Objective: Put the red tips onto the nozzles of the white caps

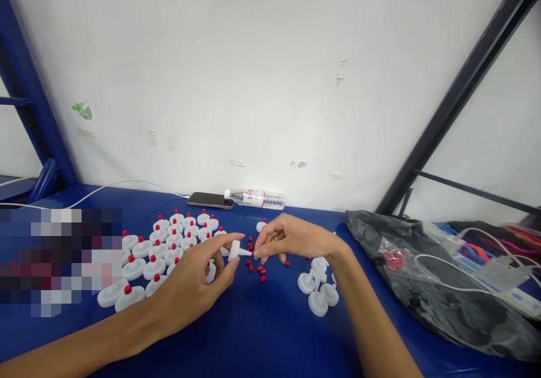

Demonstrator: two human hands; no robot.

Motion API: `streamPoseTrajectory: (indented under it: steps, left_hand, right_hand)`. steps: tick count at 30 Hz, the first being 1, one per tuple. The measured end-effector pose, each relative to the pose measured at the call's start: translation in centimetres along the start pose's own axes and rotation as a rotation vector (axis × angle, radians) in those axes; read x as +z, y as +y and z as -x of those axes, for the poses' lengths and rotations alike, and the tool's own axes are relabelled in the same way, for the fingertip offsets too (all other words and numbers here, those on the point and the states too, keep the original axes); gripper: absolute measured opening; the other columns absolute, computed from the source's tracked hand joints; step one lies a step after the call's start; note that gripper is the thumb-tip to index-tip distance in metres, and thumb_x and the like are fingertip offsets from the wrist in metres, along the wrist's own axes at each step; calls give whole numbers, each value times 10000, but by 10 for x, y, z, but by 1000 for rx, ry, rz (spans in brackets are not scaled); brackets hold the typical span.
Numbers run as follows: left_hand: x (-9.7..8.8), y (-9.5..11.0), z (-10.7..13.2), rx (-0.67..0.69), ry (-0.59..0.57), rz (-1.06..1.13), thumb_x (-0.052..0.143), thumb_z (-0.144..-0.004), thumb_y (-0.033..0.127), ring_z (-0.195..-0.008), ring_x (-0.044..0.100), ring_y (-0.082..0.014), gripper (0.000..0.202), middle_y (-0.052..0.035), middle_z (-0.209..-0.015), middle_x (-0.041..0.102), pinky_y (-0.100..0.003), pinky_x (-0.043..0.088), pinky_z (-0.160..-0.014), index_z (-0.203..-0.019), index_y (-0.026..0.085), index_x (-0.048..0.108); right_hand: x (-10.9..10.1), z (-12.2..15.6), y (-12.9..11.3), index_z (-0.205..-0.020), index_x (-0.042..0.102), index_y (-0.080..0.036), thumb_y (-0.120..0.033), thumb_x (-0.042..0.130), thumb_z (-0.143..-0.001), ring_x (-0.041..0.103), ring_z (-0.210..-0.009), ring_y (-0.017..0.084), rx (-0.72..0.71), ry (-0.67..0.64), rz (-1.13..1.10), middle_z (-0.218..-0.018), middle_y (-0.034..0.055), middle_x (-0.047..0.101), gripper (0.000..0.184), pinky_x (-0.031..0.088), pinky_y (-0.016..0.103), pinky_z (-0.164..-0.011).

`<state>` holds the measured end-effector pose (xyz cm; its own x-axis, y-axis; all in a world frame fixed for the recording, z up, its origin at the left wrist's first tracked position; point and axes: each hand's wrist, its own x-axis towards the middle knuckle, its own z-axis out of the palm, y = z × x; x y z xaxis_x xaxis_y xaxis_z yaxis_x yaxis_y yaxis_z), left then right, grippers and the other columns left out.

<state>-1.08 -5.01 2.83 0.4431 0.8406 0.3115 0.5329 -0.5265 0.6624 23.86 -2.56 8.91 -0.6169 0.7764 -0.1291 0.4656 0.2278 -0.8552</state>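
Note:
My left hand (198, 271) grips a white nozzle lid (235, 250) between thumb and fingers, its narrow spout pointing right. At the spout's tip, my right hand (281, 238) has thumb and fingertips pinched together; what sits between them is hidden. Loose small red caps (262, 278) lie scattered on the blue table below and beside the right hand. Left of and partly behind my left hand stand many white nozzle lids with red caps (154, 267). To the right, several white lids without red caps (318, 303) lie in a cluster.
Against the wall lie a phone (209, 199) with a white cable and a clear water bottle (256, 198) on its side. A dark plastic bag (380, 254) with cables and packets covers the right side. Blue table (270, 333) surface shows in front.

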Motion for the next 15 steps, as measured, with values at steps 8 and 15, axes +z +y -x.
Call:
streamPoseTrajectory:
  steps: [8,15]
  left_hand:
    - [-1,3,-1,-16,-10,26,482,-1006,514,-487,398,-116,495,58,-666,563,-250,326,-489,-1375,202,592]
    - [2,-4,1,-16,-33,74,443,-1024,477,-492,467,-124,496,38,-699,612,-244,392,-489,-1426,214,569]
  right_hand:
    - [4,-1,-4,-931,790,-159,-545,796,-832,661,-695,126,-13,-36,-45,-862,62,782,399,505,198,-578]
    - [6,-4,0,-980,792,-181,-546,778,-852,640,-652,117,-76,-53,-26,-877,46,774,387,508,221,-597]
